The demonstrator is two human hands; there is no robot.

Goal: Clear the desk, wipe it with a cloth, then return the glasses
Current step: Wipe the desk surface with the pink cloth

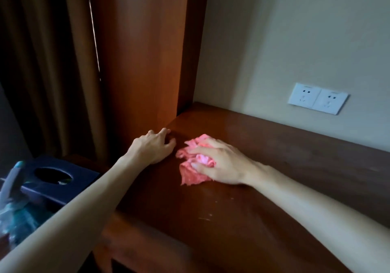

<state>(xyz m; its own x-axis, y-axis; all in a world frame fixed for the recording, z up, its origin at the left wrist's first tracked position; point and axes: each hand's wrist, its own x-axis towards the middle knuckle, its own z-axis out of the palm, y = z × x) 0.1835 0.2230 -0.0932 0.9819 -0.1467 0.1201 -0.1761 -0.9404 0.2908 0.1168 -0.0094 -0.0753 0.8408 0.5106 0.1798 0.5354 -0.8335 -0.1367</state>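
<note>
Gripping a crumpled pink cloth (195, 163) at the desk's (274, 167) centre, our right hand (221, 163) presses it down; at nine o'clock, our left hand (155, 146) rests loosely curled, holding nothing.

right hand (219, 163): grips a crumpled pink cloth (195, 163) on the wooden desk (274, 167).
left hand (155, 146): rests at the desk's left edge, fingers loosely curled.
lower left: dark tissue box (63, 180).
wall: twin socket (317, 98).

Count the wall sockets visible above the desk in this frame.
2. Both sit side by side on the cream wall above the desk's back edge: the left socket and the right socket, touching. More may lie beyond the frame's right edge.
</note>
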